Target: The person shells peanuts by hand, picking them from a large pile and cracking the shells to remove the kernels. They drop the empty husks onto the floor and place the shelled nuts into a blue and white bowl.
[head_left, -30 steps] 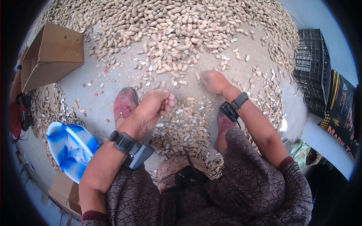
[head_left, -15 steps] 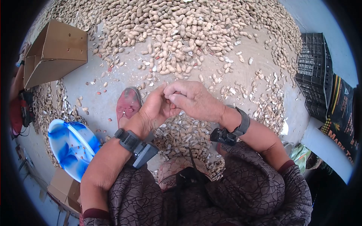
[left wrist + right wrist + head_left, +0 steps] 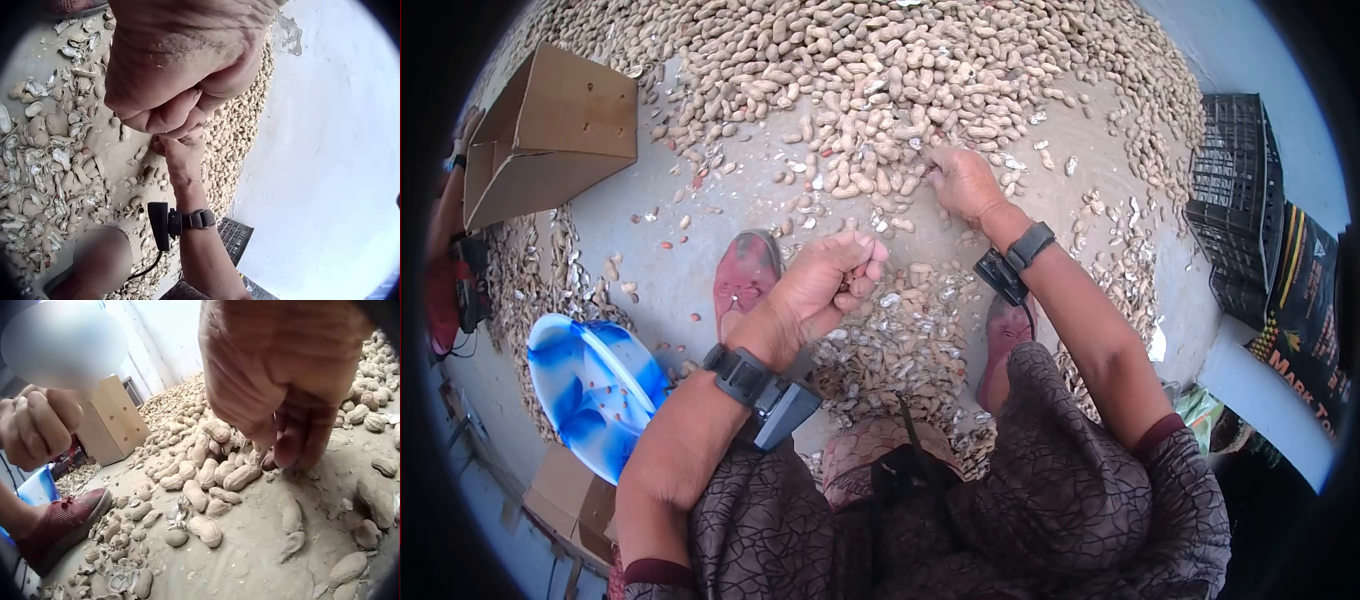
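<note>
The left grip (image 3: 822, 285) is loosely clenched, palm turned up, fingers curled round a few reddish peanut kernels (image 3: 861, 273) that show between them; how many lie deeper in the palm cannot be seen. The right grip (image 3: 968, 187) is ahead and to the right of the left one, well apart from it. Its fingers are bent and point down at the near edge of the pile of unshelled peanuts (image 3: 880, 80), the tips right beside the closest pods in the right wrist view. Whether thumb and finger pinch a pod there, I cannot tell; the fingertips are partly hidden.

The pile spreads ahead of both grips across the floor (image 3: 680, 210). Just left of the left grip is a red shoe (image 3: 740, 275); a heap of broken shells (image 3: 900, 345) lies to its right and nearer the body. Farther left and behind it stands a tilted blue-and-white basin (image 3: 565, 360) with some kernels inside. A cardboard box (image 3: 575, 112) sits ahead and left, a black crate (image 3: 1235, 180) well right of the right grip.
</note>
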